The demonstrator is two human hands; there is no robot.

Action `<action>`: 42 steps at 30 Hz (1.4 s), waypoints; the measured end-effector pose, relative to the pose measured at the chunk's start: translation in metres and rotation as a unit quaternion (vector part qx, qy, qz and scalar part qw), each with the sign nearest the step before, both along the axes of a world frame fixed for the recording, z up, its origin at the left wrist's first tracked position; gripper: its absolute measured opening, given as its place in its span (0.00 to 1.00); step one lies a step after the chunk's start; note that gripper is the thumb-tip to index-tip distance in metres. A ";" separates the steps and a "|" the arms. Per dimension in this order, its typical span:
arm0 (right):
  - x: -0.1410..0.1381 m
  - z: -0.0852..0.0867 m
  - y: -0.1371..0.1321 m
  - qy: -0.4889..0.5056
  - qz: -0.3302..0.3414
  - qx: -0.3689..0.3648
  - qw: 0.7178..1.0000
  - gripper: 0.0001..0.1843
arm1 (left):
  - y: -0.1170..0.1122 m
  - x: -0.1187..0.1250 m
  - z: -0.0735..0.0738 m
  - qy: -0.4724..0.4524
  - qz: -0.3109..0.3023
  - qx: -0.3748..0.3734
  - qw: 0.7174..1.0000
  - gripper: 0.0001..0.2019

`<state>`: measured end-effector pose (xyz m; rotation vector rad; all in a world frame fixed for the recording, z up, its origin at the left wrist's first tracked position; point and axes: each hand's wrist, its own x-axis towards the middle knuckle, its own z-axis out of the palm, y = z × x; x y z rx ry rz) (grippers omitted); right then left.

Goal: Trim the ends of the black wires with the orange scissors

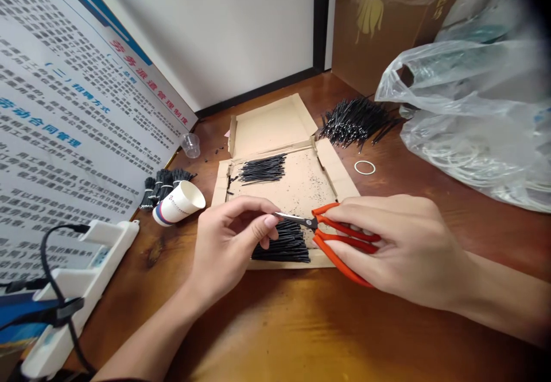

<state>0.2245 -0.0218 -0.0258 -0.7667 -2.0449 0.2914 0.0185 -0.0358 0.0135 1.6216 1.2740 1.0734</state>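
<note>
Work surface: brown wooden table [267, 330]. Clock positions are centred on the opened cardboard box [303, 190]. Whiteboard [215, 26] at 11; printed text panel [86, 78] at 10; brown carton [353, 66] at 1. Loose black wire pile [355, 121] at 2. White ring [365, 174] at 3, clear plastic bag [473, 141] beyond it. Paper cup [181, 201] at 9; power strip [114, 244] at 8. Right hand [413, 250], at 4, grips red-handled scissors [309, 222], tip at the left fingertips. Left hand [228, 244], at 7, is pinched narrow; whether it holds a wire cannot be told. It partly hides the near black wire row [288, 247], inside the box at 6.

Wires [263, 168] in the box [333, 167], cup [179, 203] to its left
</note>
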 end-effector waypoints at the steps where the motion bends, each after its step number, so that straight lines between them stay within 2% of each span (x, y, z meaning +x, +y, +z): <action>1: 0.000 0.000 0.000 0.000 0.000 0.003 1.000 0.03 | 0.000 0.000 0.000 0.001 -0.001 -0.003 1.000 0.03; 14: 0.001 -0.001 0.000 -0.007 -0.008 0.022 1.000 0.08 | -0.002 -0.002 -0.002 -0.024 -0.012 -0.008 1.000 0.02; 19: 0.001 -0.001 0.000 -0.004 -0.019 0.036 0.999 0.07 | -0.002 -0.001 -0.001 -0.056 -0.022 -0.024 0.998 0.03; 23: 0.000 0.000 -0.002 0.021 -0.014 0.017 1.000 0.05 | -0.002 0.000 0.000 -0.075 -0.029 -0.031 0.996 0.03; 31: -0.001 -0.001 -0.002 0.034 0.005 -0.007 0.999 0.04 | -0.003 -0.001 0.000 -0.057 -0.021 -0.036 0.997 0.03; 42: 0.001 0.000 -0.001 0.022 -0.009 0.025 0.999 0.06 | -0.002 -0.004 -0.002 -0.041 -0.030 -0.034 0.998 0.03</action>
